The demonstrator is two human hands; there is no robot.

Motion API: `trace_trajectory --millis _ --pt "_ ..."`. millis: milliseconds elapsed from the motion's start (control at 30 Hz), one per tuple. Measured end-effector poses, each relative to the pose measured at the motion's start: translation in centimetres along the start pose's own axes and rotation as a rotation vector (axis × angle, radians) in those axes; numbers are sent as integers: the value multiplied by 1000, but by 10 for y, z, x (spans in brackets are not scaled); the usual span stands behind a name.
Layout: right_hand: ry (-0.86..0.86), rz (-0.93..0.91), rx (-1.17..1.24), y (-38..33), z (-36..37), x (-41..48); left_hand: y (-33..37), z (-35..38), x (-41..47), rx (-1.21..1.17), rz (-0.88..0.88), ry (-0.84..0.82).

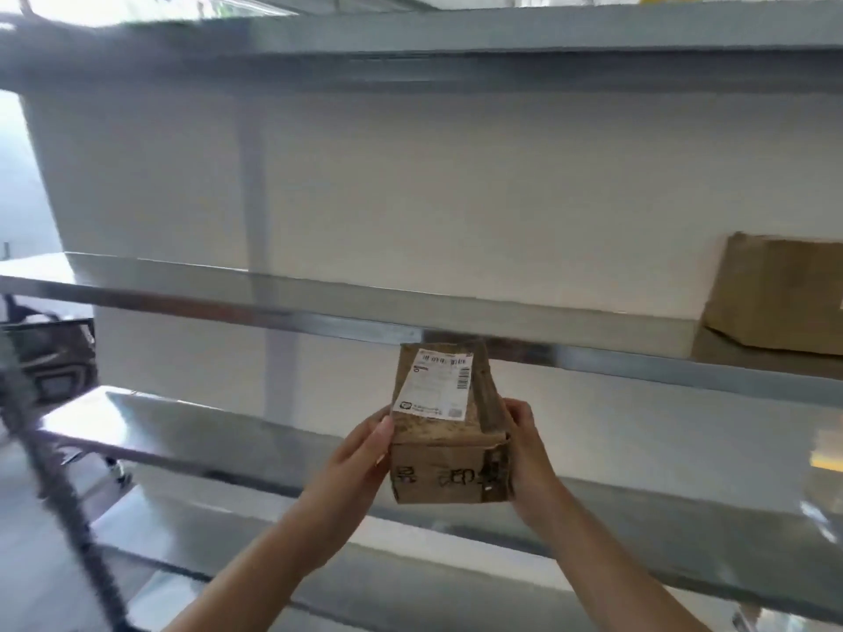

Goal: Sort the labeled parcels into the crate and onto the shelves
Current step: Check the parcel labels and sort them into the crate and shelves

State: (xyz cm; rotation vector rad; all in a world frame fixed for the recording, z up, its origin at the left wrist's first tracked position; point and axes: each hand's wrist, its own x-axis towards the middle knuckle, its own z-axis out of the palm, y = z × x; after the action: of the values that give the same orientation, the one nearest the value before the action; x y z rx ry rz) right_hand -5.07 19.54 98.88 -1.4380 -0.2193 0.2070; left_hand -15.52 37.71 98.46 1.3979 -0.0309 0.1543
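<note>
A grey metal shelving unit (502,34) filled the view, its tiers running along a pale wall. Far to the right on the middle shelf (319,319) sat a large brown carton (780,298), set back from the front edge. A small, worn cardboard parcel (449,467) was held up in the air in front of the lower shelf (182,431), resting on neither tier. The left hand (360,453) and right hand (524,449) clasped it from opposite sides, fingers (515,410) curled around its edges and gripping it. It was tipped so that the white label (435,385) on top faced the person, probably so it could be read before a shelf was chosen.
</note>
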Motion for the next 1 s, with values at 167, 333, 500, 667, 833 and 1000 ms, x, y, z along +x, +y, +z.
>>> trace_trajectory --millis 167,333,500,667,833,1000 --pt "-186 8 -139 37 115 27 6 -114 -33 -109 24 242" --pt "-445 76 -237 67 224 33 -3 -210 -82 -107 -10 474" --pt "-700 126 -297 104 306 44 -8 -257 -122 -148 -28 784" --pt "-935 248 -336 123 362 58 -8 -287 -148 -63 -84 980" --pt "-1190 300 -229 127 411 65 0 -297 -164 11 -56 1163" --pt "-1371 305 -119 162 441 64 -15 -296 -170 47 -31 1393"
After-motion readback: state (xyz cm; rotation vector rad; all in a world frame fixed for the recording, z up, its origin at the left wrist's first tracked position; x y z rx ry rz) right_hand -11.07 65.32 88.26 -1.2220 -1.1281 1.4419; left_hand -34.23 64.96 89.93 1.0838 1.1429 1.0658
